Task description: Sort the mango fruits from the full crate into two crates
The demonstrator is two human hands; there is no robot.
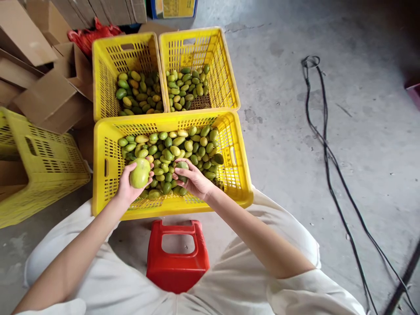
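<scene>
My left hand is closed around a large pale green mango, held above the left part of the front yellow crate. Fingers of my right hand grip a smaller, darker green mango over the middle of that crate. Beneath both hands, many loose green and yellowish mangoes fill the crate's floor. A short gap separates the two hands.
Two more yellow crates, left and right, stand behind with mangoes inside. Cardboard boxes and a tilted yellow crate lie left. A red stool is between my legs; a black cable crosses the concrete floor.
</scene>
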